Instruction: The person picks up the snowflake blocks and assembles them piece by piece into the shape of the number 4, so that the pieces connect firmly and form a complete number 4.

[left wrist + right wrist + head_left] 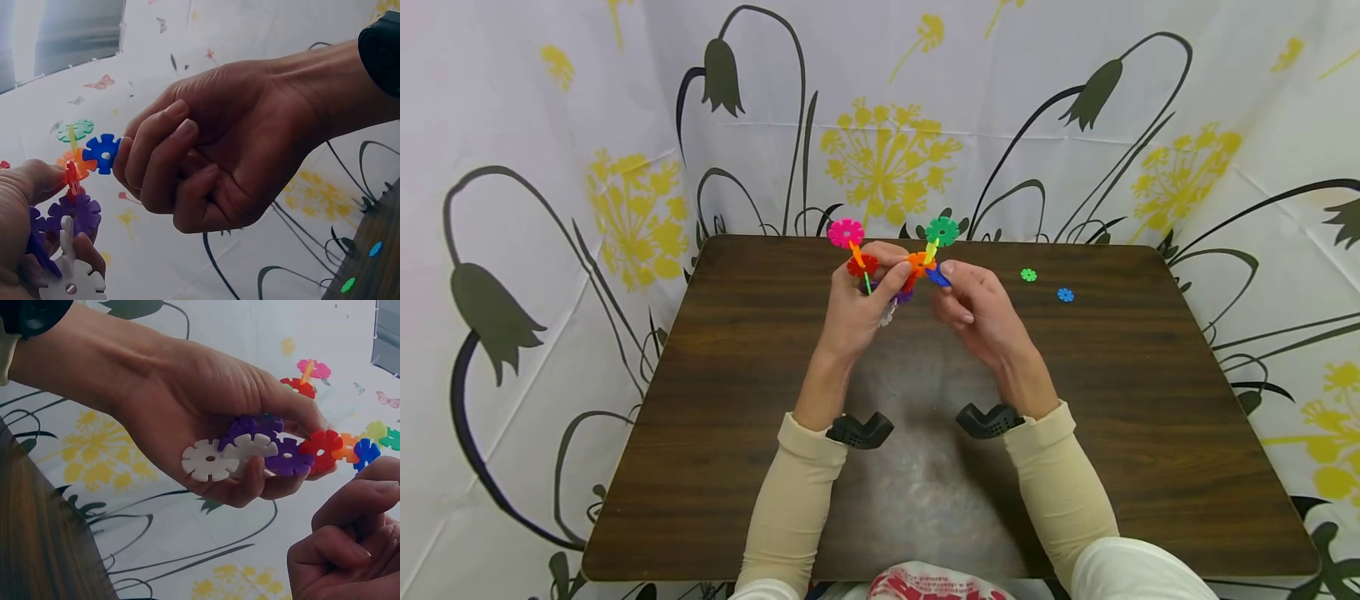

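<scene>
My left hand (859, 304) grips a chain of slotted plastic flower discs held above the table. White discs (210, 460) and purple discs (290, 456) lie against its palm and fingers, followed by a red disc (323, 452) and an orange disc (921, 265). A pink disc (846, 233) and a green disc (942, 232) stick up from the two upper branches. Between thumb and fingertips, my right hand (988, 312) pinches a blue disc (102, 154), which touches the orange one's edge. How deeply their slots mesh I cannot tell.
Two loose discs, one light green (1028, 274) and one blue (1065, 295), lie on the dark wooden table (1150, 433) to the right of my hands. A flower-patterned curtain (880, 75) hangs behind the table and along both sides.
</scene>
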### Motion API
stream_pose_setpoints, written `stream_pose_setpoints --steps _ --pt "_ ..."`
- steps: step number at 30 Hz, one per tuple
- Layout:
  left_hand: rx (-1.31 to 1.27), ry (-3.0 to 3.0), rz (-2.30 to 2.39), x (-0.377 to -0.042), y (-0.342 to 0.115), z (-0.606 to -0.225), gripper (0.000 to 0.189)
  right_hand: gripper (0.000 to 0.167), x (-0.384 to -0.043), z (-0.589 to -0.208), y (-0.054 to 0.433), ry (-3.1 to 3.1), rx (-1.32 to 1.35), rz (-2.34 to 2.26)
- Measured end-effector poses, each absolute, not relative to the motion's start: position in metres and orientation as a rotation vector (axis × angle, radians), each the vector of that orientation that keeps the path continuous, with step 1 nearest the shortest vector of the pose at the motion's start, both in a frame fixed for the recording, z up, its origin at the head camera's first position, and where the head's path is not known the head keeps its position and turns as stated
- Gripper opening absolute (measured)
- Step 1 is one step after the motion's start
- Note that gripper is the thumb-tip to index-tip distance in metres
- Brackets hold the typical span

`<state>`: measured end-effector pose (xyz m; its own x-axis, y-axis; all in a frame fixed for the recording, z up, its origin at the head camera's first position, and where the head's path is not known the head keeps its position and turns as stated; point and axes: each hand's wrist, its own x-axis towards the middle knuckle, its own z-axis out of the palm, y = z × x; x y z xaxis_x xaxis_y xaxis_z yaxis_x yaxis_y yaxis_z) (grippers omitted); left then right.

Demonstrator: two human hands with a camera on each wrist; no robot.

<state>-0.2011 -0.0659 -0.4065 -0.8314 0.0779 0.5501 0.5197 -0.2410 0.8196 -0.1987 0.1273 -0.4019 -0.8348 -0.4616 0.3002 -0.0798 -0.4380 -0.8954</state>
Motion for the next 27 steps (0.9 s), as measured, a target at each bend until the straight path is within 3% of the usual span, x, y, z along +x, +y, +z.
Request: stream_pose_setpoints --steps 15,27 --pt "-0.693 -1.762 -2.144 -0.202 -0.062 -0.412 0.012 0.047 -0.208 -0.418 0.130 1.705 -0.538 -2.330" --pt "-0.607 -1.676 -2.210 -0.204 -0.068 -0.419 0.014 0.041 -0.227 -0.465 0.168 1.883 -0.281 -2.178"
